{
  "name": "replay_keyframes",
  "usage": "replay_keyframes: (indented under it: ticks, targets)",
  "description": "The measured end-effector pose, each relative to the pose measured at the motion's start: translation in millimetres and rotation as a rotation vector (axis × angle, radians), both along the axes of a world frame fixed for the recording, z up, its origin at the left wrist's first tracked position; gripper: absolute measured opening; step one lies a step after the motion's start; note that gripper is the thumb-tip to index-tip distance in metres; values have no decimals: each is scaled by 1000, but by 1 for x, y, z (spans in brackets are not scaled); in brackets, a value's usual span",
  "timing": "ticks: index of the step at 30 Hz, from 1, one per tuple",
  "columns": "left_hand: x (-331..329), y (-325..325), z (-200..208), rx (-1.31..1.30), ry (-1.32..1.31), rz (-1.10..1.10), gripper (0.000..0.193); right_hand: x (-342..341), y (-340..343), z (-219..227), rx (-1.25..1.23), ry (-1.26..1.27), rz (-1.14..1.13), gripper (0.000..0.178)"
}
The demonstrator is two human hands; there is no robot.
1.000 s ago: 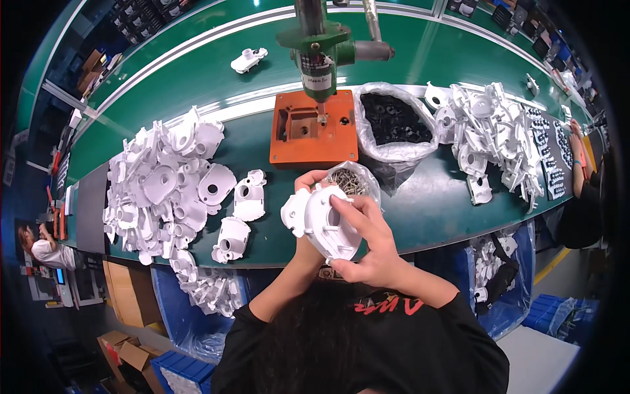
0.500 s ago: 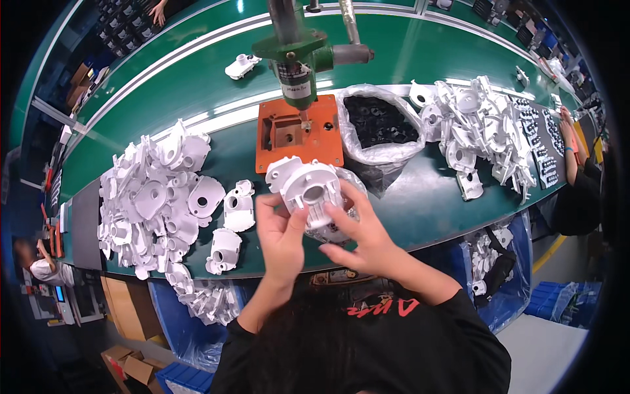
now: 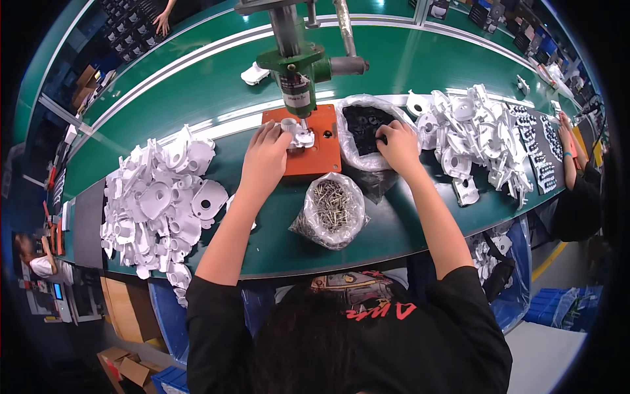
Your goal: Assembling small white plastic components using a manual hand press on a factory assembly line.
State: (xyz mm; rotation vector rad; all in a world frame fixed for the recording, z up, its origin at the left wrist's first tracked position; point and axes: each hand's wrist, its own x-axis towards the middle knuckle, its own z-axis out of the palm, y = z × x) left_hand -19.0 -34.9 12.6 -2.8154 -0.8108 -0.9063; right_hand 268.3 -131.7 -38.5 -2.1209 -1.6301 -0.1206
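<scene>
A white plastic housing sits in the orange fixture block, below the tip of a green press-like tool. My left hand grips the housing's left side, its fingers curled over the edge. At the rim of a clear bag holding small black parts, my right hand has its fingers pinched together over the parts. Whatever lies between those fingertips is too small to make out. A clear bag of metal screws stands in front of the fixture, between my forearms.
A large heap of white housings covers the bench's left side, and another heap lies on the right. One housing rests behind the fixture. A co-worker's hand shows at the far left, another person's arm at right.
The white housing has gone from between both hands into the orange fixture, with my left hand still on it. My right hand has let go and moved right to the bag of black parts.
</scene>
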Motion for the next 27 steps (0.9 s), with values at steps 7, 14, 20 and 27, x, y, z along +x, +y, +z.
replay_keyframes:
  ticks: [7,14,20,27]
  targets:
    - [3,-4,1,-276,60,-30,17,4,3,0,200,65,31,9]
    - [12,-13,-22,-222,-69,28,15,-39,14,29,428,545,236,18]
    - [22,-23,-32,-69,-197,129,11,-87,47,37,318,714,420,20]
    - [22,-20,-38,-19,-225,168,11,-92,65,25,374,359,594,11]
